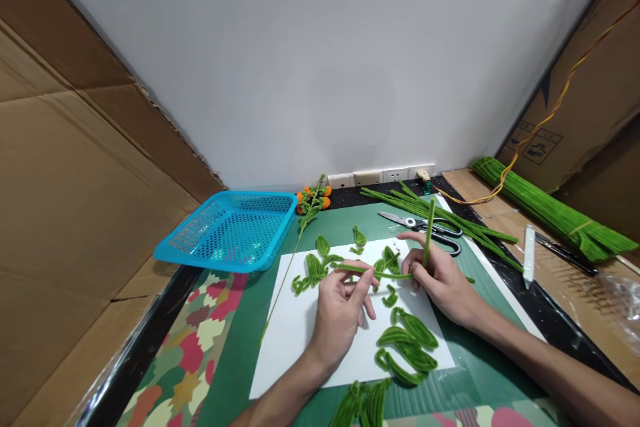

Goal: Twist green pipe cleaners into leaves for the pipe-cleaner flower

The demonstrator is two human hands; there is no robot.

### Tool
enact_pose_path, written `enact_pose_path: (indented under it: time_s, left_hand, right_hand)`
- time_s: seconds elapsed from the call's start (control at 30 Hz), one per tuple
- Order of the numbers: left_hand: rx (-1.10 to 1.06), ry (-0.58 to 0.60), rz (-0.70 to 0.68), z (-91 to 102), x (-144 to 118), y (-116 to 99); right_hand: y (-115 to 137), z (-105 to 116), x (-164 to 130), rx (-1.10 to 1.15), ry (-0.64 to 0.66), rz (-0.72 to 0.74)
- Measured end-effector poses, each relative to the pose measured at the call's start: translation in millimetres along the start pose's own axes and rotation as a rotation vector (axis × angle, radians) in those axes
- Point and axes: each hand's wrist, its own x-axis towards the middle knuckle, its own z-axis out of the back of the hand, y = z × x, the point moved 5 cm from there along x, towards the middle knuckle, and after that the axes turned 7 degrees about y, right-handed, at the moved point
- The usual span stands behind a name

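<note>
A green pipe cleaner (394,275) runs between my hands above a white sheet (295,347). My left hand (340,307) pinches its left part between thumb and fingers. My right hand (437,280) grips it further right, where one green length stands up past the fingers. Shaped green pipe-cleaner leaves (314,268) lie on the sheet beyond my left hand. Larger leaves (410,347) are grouped at the sheet's lower right, and more leaves (367,403) sit at the near edge. Scissors (443,230) with dark handles lie just behind my right hand.
At the left stands a blue perforated basket (163,252). Beside it lies a long green stem (285,273) with orange flowers (326,202). Loose pipe cleaners (465,223) and a green bundle (550,207) are at the right. A yellow-red cable (563,97) hangs near the power strip (395,175).
</note>
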Motion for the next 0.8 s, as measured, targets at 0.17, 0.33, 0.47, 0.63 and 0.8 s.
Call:
enact_pose_path:
  time_s: [0.17, 0.33, 0.47, 0.63, 0.8]
  left_hand:
    - [0.043, 0.014, 0.000, -0.3, -5, -2]
    - [0.130, 0.012, -0.056, 0.9, -7, -8]
    - [0.168, 0.001, -0.088, 0.9, -6, -12]
    - [0.179, -0.006, -0.099, 0.8, -6, -13]
    - [0.146, -0.017, -0.081, 1.1, -7, -12]
  right_hand:
    - [9, 3, -2, -0.360, -0.012, 0.095]
    - [15, -1, -3, -0.469, 0.048, 0.159]
    - [15, -7, -3, -0.534, 0.116, 0.205]
    - [17, -10, -3, -0.648, 0.150, 0.219]
    - [22, -9, -4, -0.755, 0.174, 0.263]
